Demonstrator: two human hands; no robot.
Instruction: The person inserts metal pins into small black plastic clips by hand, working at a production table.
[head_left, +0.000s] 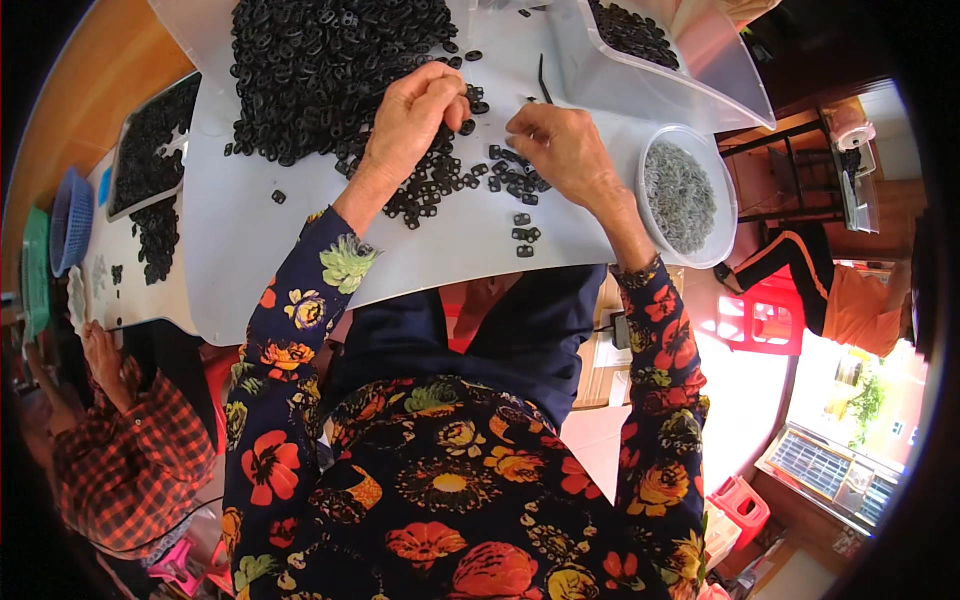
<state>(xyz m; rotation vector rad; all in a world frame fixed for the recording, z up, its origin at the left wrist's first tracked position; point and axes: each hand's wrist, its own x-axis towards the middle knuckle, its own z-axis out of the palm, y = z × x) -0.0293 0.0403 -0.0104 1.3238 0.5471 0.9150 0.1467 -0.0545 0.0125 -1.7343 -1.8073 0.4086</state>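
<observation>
A large heap of small black plastic pieces with holes covers the left and middle of the white tabletop. My left hand is over the heap's right edge, fingers curled in and closed. Any piece in its grip is too small to make out. To its right, my right hand pinches thumb and fingertips together above a smaller cluster of black pieces. What that pinch holds is hidden. Between my hands and the table's near edge lie a few loose black pieces. Beyond my right hand a thin black stick lies slanted.
At right stands a round clear tub of small greyish translucent pieces. A clear plastic bin with more black pieces sits behind it. On the left, a person in a checked shirt sits at another table by a tray and blue basket.
</observation>
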